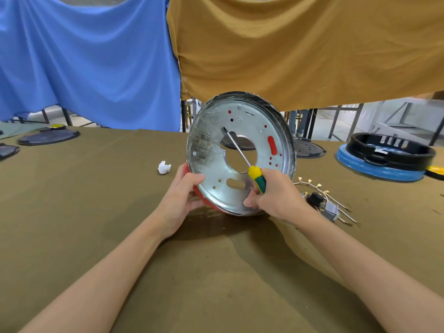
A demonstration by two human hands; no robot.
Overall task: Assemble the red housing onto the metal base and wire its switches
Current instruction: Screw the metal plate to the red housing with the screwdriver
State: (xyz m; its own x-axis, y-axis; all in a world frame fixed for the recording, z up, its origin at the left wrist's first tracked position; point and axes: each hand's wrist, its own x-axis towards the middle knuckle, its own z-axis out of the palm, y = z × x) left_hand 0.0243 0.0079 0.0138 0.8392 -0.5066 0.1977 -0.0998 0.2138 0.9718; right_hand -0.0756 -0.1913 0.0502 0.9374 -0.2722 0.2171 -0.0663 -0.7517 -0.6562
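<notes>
The round metal base (211,140) stands tilted on its edge above the table, its flat face with a big centre hole turned toward me. The red housing (204,197) shows behind it as a red rim at the lower left and through slots. My left hand (186,191) grips the lower left rim. My right hand (271,195) pinches the lower right rim while holding a screwdriver (255,177) with a yellow-green handle, its shaft pointing up-left across the hole. The switches with wires (323,200) lie on the table just right of my right hand.
A crumpled white scrap (164,167) lies left of the base. A blue-and-black round housing (384,159) sits at the far right, dark round plates (48,137) at the far left and behind the base. Blue and mustard cloths hang across the back.
</notes>
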